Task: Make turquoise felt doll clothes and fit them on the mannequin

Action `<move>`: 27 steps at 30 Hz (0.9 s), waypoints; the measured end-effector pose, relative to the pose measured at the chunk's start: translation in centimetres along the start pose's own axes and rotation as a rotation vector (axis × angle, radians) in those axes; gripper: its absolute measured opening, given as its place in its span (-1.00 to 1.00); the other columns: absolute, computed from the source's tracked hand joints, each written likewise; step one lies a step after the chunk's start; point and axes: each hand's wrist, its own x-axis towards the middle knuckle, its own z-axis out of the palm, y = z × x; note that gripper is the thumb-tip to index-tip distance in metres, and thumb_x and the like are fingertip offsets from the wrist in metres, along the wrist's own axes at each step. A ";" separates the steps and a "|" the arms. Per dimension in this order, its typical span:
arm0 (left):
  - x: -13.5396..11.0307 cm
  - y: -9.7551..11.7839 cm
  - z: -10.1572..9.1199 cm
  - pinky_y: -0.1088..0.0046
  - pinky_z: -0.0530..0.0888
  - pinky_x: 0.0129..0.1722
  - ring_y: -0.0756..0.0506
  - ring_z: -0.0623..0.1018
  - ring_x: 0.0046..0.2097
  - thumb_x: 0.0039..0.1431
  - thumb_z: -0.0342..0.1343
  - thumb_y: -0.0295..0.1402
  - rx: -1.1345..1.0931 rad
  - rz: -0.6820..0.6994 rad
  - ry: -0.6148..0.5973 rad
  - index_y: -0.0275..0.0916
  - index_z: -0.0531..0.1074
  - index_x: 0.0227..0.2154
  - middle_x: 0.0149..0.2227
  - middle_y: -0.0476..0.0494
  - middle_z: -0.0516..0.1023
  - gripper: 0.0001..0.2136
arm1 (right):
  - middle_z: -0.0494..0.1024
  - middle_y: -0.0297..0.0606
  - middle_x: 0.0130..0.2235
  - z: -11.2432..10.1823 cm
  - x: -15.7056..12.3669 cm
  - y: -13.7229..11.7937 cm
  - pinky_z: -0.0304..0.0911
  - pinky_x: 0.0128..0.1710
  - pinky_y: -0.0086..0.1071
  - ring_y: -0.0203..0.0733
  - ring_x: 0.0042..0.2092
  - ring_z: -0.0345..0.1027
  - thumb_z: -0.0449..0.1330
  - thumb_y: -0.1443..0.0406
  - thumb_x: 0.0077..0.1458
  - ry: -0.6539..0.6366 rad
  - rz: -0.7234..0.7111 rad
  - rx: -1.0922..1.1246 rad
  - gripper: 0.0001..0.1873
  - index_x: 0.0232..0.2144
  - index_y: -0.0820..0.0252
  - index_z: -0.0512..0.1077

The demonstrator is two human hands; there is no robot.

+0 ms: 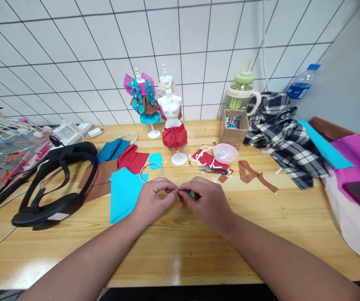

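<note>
My left hand (154, 197) and my right hand (204, 198) meet over the middle of the wooden table (180, 251), fingertips pinched together on a tiny piece that shows a bit of turquoise; I cannot make out what it is. Just left of my left hand lies a turquoise paper sheet (124, 191) with a thin wire ring (150, 170) on its corner. Behind the hands stands a white mannequin (171, 121) in a red paper skirt, and a second mannequin (143, 99) dressed in pink, turquoise and brown paper.
Small scissors (214, 170), a pink dish (225, 153), red paper with white scraps and brown strips (255, 174) lie behind my right hand. A cardboard box (234, 127), green mug, plaid cloth (283, 133) and water bottle sit at back right. A black headset (57, 184) lies left.
</note>
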 end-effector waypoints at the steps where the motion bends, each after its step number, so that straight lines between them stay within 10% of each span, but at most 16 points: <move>1: 0.0 0.0 0.0 0.55 0.43 -0.38 0.00 0.53 -0.42 0.03 0.12 -0.47 0.002 0.000 -0.002 -0.27 0.52 -0.54 -0.50 -0.05 0.57 -0.88 | 0.55 -0.32 -0.36 0.0 0.0 0.0 0.18 -0.37 -0.43 -0.30 -0.38 0.35 0.17 0.30 0.15 0.008 0.010 -0.005 -0.88 -0.31 0.13 0.53; 19: -0.2 -0.1 0.1 0.51 0.42 -0.37 -0.01 0.54 -0.40 0.02 0.10 -0.47 0.056 0.031 -0.020 -0.25 0.51 -0.54 -0.49 -0.04 0.58 -0.88 | 0.47 -0.41 -0.51 0.7 0.5 0.7 0.14 -0.55 -0.49 -0.37 -0.54 0.26 0.15 0.32 0.05 -0.120 0.378 0.399 -0.94 -0.43 0.16 0.42; 27: 0.0 -0.1 -0.1 0.53 0.45 -0.31 -0.01 0.56 -0.36 0.09 0.12 -0.42 -0.009 -0.048 -0.042 -0.23 0.55 -0.50 -0.44 -0.04 0.61 -0.86 | 0.54 -0.36 -0.39 0.0 0.4 0.6 0.23 -0.41 -0.46 -0.32 -0.39 0.35 0.21 0.37 0.07 -0.022 0.114 0.176 -0.87 -0.32 0.10 0.55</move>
